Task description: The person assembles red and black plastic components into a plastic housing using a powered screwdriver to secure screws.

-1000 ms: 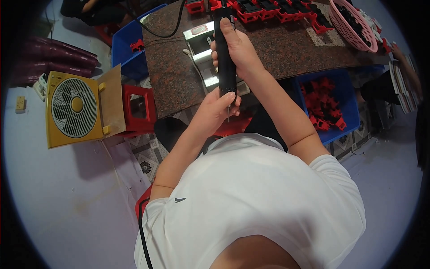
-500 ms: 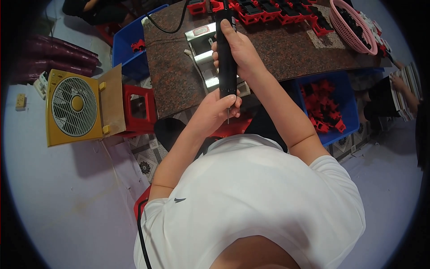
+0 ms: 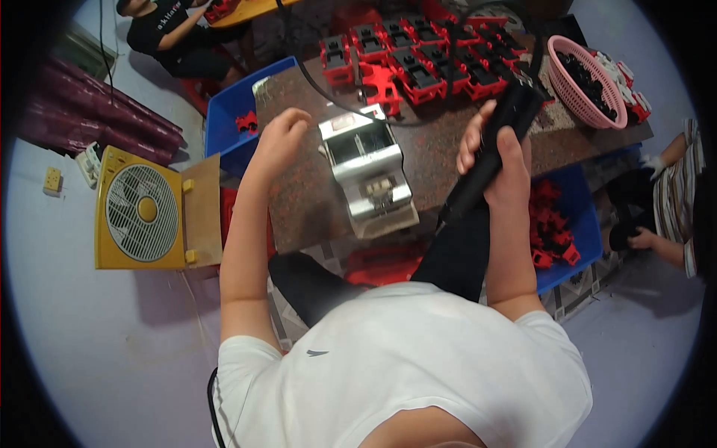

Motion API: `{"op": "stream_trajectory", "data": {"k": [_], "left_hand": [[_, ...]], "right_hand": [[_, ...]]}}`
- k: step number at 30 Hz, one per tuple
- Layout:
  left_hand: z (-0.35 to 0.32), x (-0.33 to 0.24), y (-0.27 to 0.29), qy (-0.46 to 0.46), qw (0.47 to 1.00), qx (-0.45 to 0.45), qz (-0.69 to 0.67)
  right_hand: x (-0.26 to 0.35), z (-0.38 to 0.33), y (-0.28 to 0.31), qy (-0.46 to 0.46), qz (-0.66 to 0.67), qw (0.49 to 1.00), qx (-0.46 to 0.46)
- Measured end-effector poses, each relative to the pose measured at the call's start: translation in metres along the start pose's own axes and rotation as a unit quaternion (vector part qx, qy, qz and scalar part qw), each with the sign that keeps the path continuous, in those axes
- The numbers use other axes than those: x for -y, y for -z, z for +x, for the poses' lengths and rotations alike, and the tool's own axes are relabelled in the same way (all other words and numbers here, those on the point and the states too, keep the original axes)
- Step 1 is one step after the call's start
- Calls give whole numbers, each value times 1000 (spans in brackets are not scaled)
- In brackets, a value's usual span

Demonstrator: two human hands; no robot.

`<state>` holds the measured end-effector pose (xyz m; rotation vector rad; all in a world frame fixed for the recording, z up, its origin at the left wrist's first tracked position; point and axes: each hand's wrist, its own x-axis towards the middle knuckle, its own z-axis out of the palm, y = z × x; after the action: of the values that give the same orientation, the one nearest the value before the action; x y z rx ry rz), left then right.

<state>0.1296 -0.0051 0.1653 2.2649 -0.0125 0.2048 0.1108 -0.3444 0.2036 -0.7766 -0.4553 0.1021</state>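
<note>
The right hand (image 3: 511,170) was wrapped around a black driver (image 3: 487,160), smooth and cylindrical, its long axis slanting across the table's (image 3: 302,205) near edge, thin tip toward the person and leftward. The left hand (image 3: 279,140), fingers loosely bent, hovered by the left edge.

Left hand (image 3: 282,138) loosely curled, right hand (image 3: 511,173) gripping

Metal device (image 3: 371,166): one, silver, boxy; open dark recess in upper half, small fittings in lower half; lies slightly askew, untouched.
Electric screwdriver (image 3: 476,178): one, black, long cylindrical body, narrowing toward the tip; gripped in the right hand (image 3: 509,170), slanting, narrow end toward the metal device's lower right, apart from it.
</note>
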Motion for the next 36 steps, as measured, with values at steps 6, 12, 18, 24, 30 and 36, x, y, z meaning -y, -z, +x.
{"op": "stream_trajectory", "data": {"k": [6,12,18,24,30,36], "left_hand": [[164,91,-72,23,976,-96,196],[224,118,-110,-70,912,-115,388],[206,138,-76,-167,889,-177,388],[34,104,16,-199,925,-160,281],[-120,68,-33,-92,960,-13,265],[-102,31,-33,-53,958,67,273]], "right_hand": [[5,-13,14,5,-78,997,-25],[13,-22,36,1,-128,988,-89],[-1,-4,37,-21,-117,988,-100],[-28,15,46,-60,-98,992,-58],[-49,33,44,-76,-86,993,-11],[-44,26,47,-62,-54,997,-3]]}}
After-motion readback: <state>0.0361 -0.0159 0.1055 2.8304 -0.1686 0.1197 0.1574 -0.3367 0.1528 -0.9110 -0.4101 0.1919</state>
